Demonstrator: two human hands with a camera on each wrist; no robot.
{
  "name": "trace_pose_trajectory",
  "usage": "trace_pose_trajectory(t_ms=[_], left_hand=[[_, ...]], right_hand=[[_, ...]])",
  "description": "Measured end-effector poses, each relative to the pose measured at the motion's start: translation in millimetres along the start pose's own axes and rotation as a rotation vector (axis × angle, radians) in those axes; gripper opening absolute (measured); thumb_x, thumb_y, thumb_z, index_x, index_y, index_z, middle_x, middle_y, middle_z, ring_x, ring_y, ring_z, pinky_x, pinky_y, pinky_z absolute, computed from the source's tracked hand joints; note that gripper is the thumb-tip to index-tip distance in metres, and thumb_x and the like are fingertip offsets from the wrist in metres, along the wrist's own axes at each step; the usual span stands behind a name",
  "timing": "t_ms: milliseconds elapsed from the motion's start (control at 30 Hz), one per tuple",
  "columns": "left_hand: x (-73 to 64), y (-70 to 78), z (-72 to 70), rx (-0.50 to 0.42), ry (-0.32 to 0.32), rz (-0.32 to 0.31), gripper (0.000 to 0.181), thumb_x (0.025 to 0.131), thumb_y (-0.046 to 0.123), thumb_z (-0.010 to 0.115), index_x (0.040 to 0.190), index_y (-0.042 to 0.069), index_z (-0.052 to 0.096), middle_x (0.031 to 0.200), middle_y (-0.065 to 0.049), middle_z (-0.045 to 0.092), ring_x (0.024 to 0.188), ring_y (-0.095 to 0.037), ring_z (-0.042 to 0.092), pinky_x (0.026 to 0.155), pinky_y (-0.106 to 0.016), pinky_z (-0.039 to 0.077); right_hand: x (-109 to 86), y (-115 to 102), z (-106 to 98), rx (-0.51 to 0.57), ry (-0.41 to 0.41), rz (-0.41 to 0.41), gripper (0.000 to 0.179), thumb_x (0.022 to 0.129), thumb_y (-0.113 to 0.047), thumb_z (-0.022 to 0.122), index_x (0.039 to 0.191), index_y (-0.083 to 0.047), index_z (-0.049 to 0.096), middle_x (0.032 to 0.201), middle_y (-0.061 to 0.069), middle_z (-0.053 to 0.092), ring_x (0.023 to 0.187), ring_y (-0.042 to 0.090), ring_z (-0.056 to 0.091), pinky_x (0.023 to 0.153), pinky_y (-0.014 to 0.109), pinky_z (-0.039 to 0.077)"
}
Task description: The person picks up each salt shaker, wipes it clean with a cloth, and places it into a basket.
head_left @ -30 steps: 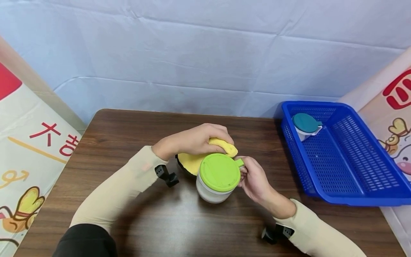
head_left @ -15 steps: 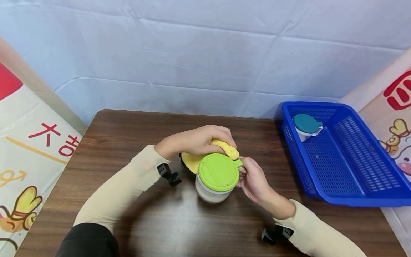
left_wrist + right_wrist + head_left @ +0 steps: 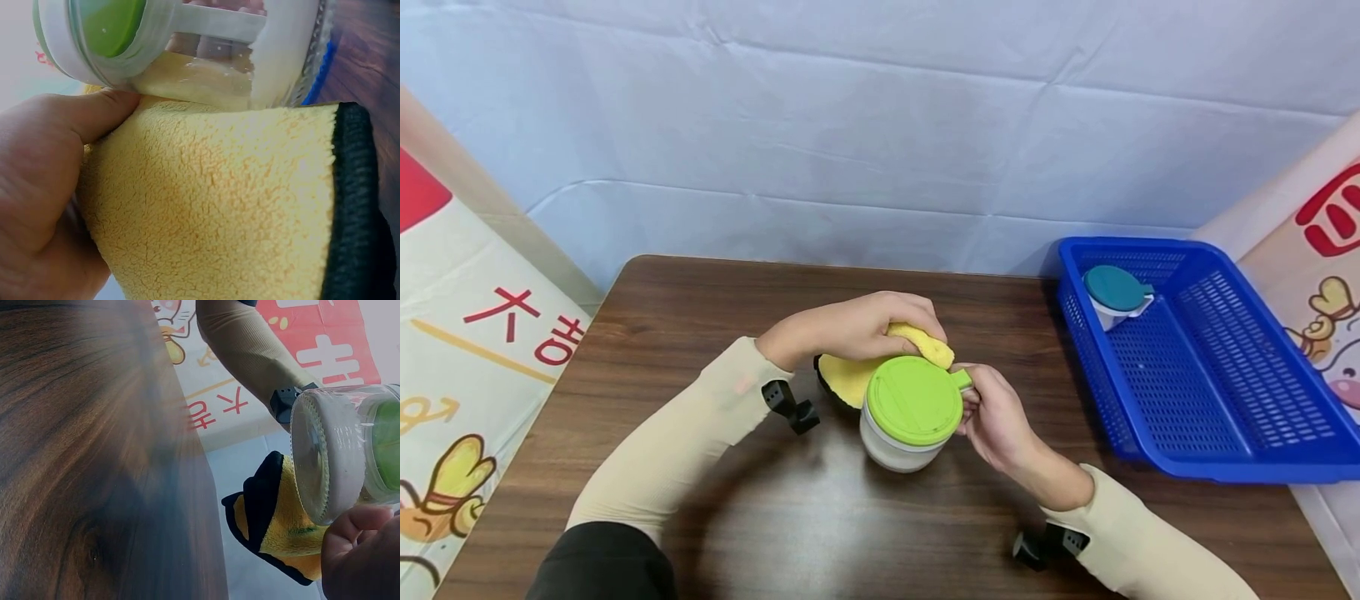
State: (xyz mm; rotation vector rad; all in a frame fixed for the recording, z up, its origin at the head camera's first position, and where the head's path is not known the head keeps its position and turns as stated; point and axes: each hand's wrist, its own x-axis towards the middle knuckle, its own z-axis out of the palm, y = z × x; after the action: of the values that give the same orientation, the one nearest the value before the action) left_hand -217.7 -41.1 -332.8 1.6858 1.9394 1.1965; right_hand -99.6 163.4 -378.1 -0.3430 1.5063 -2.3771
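A clear glass seasoning jar (image 3: 898,454) with a lime-green lid (image 3: 914,400) and white contents is held over the table in front of me. My right hand (image 3: 996,421) grips its handle from the right. With my left hand (image 3: 861,327) I hold a folded yellow cloth (image 3: 219,194) with black edging against the jar's far side. In the left wrist view the thumb lies along the cloth's upper edge, right at the glass. The right wrist view shows the jar's ribbed base (image 3: 310,456) lifted off the wood, with the cloth hanging beneath the jar.
A blue plastic basket (image 3: 1157,462) stands at the right of the dark wooden table (image 3: 715,287). Inside its far left corner sits another jar with a teal lid (image 3: 1114,287). A pale cloth backdrop (image 3: 850,125) hangs behind the table; printed sheets flank both sides.
My left hand and the cloth have shifted slightly right, then back left along the jar. The jar has moved a touch to the right over the last half second; the right hand keeps its grip.
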Motion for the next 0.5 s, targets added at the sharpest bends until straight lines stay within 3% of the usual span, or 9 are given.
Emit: trace_pose_trajectory(t_ms=[300, 500], left_hand=[[-5.0, 2.5, -1.1, -0.004, -0.007, -0.044, 0.018, 0.099, 0.007, 0.065, 0.115, 0.008, 0.074, 0.107, 0.001, 0.065, 0.097, -0.011, 0.057, 0.091, -0.029, 0.048], [-9.4, 2.4, -2.7, 0.007, -0.004, -0.068, 0.019, 0.100, 0.008, 0.065, 0.116, 0.010, 0.074, 0.108, 0.002, 0.065, 0.097, -0.011, 0.057, 0.090, -0.029, 0.048]], right_hand=[[-0.7, -1.6, 0.6, -0.021, 0.019, -0.008, 0.028, 0.095, -0.004, 0.025, 0.068, -0.011, 0.026, 0.061, 0.000, 0.025, 0.049, 0.011, 0.026, 0.048, 0.025, 0.019], [-1.1, -3.0, 0.2, -0.032, 0.003, -0.032, 0.029, 0.096, -0.003, 0.025, 0.068, -0.010, 0.025, 0.061, 0.002, 0.022, 0.050, 0.014, 0.023, 0.048, 0.027, 0.017]])
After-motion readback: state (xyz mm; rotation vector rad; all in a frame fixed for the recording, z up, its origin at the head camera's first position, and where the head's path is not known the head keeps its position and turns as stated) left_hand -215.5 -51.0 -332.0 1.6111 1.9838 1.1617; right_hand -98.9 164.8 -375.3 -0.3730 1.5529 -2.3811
